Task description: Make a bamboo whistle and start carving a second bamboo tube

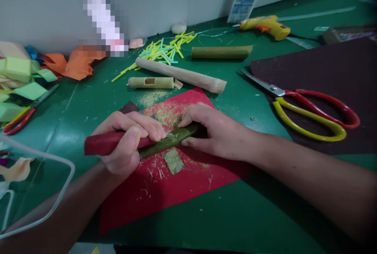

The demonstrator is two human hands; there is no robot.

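Observation:
My left hand (123, 140) is closed around a carving tool with a thick red handle (98, 144). Its narrow metal tip rests on a green bamboo tube (176, 135). My right hand (222, 132) grips the tube's other end between thumb and fingers. The tube lies slanted above a red sheet (165, 195) strewn with pale shavings and dust. Just below the tube is a small greyish-green square (173, 161), also dusted. Part of the tube is hidden by both hands.
Behind the sheet lie a notched bamboo piece (134, 83), a pale bamboo stick (179, 74), another green tube (220, 53) and yellow-green strips (160, 52). Large scissors (312, 108) sit right on dark sheets, with a yellow glue gun (266, 26) beyond. More scissors (23, 120) and folded paper (19, 69) are left.

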